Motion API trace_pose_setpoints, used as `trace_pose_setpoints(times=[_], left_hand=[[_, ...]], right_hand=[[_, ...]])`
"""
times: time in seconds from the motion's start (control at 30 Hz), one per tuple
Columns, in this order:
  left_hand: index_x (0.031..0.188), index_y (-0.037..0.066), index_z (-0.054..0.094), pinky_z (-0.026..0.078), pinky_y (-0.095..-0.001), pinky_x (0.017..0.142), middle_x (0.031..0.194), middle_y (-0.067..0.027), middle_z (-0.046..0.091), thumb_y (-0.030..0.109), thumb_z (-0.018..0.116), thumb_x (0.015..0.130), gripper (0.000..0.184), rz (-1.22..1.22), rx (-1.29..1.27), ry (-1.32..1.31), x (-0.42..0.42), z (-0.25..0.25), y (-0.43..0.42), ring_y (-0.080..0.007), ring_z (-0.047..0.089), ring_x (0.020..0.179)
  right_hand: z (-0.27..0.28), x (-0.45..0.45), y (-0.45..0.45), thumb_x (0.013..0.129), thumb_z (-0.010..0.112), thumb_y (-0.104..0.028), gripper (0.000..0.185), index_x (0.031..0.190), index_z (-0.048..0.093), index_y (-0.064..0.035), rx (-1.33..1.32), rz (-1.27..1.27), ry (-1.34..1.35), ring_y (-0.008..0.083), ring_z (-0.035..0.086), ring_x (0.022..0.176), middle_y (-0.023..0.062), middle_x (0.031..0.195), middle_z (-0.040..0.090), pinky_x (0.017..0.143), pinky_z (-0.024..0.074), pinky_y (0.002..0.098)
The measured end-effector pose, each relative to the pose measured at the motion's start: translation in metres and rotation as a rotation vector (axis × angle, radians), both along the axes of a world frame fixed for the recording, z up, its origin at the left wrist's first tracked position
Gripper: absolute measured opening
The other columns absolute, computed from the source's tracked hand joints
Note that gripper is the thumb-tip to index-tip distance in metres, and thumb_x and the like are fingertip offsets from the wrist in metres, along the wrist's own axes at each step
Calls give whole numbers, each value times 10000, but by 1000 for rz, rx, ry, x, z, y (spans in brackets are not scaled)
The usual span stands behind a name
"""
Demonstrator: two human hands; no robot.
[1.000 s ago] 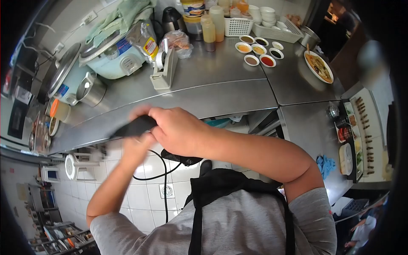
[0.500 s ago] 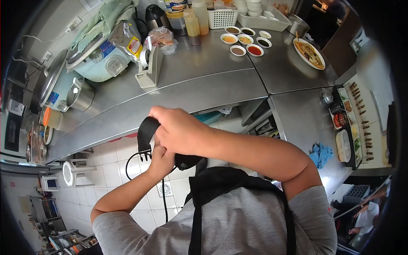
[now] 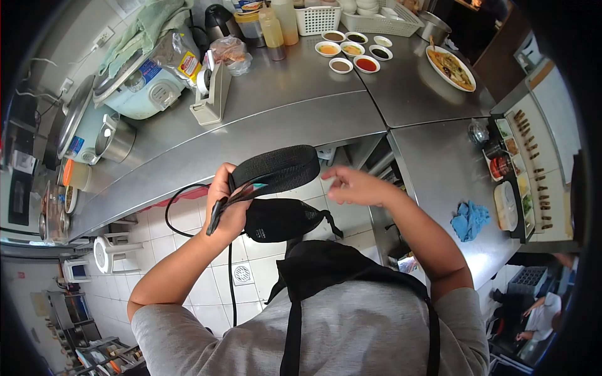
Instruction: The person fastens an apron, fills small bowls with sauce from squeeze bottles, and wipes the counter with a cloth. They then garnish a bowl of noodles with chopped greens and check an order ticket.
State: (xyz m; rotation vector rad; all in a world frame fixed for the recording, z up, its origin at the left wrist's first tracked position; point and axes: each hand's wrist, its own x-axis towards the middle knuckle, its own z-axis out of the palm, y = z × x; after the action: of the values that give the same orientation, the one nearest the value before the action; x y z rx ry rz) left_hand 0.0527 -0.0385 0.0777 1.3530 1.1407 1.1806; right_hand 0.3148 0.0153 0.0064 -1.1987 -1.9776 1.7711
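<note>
My left hand is closed on one end of a wide black strap, which loops out to the right above the floor in front of me. Below the loop hangs a black mesh pouch with a small dangling tab at its right end. A thin black cable runs down from beside my left wrist, and part of it curves out to the left. Apart from the strap, just to its right, is my right hand; its fingers are loosely bent and spread, with nothing visible in them.
A steel counter spans the front, carrying rice cookers, a tape dispenser, squeeze bottles, small sauce bowls and a plate of food. On the right counter lies a blue cloth. White stools stand left.
My hands were together on the bunched black strap. Now my right hand has come away to the right, and the strap loop and pouch are spread open from my left hand.
</note>
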Motion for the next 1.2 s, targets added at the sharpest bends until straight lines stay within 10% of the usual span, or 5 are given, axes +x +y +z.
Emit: trace_pose_setpoints(times=[0.2, 0.33, 0.87, 1.2], left_hand=[[834, 50, 365, 281, -189, 473, 628, -12, 395, 66, 386, 800, 42, -162, 58, -274, 7, 27, 6, -59, 317, 509], [726, 74, 343, 246, -206, 443, 520, 7, 300, 344, 455, 788, 298, -107, 28, -57, -12, 29, 17, -79, 265, 449], [489, 56, 375, 265, -219, 409, 463, -15, 389, 356, 546, 641, 378, -455, -138, 181, -52, 18, -7, -102, 365, 432], [662, -11, 492, 343, -247, 515, 579, -30, 462, 400, 565, 585, 424, -685, -431, 302, -86, -34, -84, -117, 438, 567]], right_hand=[[-110, 22, -52, 695, 621, -326, 623, 1179, 384, -13, 87, 11, -331, 252, 527, 889, 184, 972, 526, 763, 422, 311], [-129, 42, -82, 704, 614, -284, 568, 1155, 408, -6, -9, -135, -223, 261, 535, 895, 188, 988, 525, 771, 429, 318], [-146, 186, -272, 710, 559, -224, 404, 1052, 500, -18, -97, -259, -624, 268, 544, 805, 188, 907, 546, 709, 428, 337], [-158, 181, -356, 714, 545, -221, 341, 986, 513, -17, -262, -295, -517, 250, 528, 752, 165, 836, 535, 669, 415, 331]])
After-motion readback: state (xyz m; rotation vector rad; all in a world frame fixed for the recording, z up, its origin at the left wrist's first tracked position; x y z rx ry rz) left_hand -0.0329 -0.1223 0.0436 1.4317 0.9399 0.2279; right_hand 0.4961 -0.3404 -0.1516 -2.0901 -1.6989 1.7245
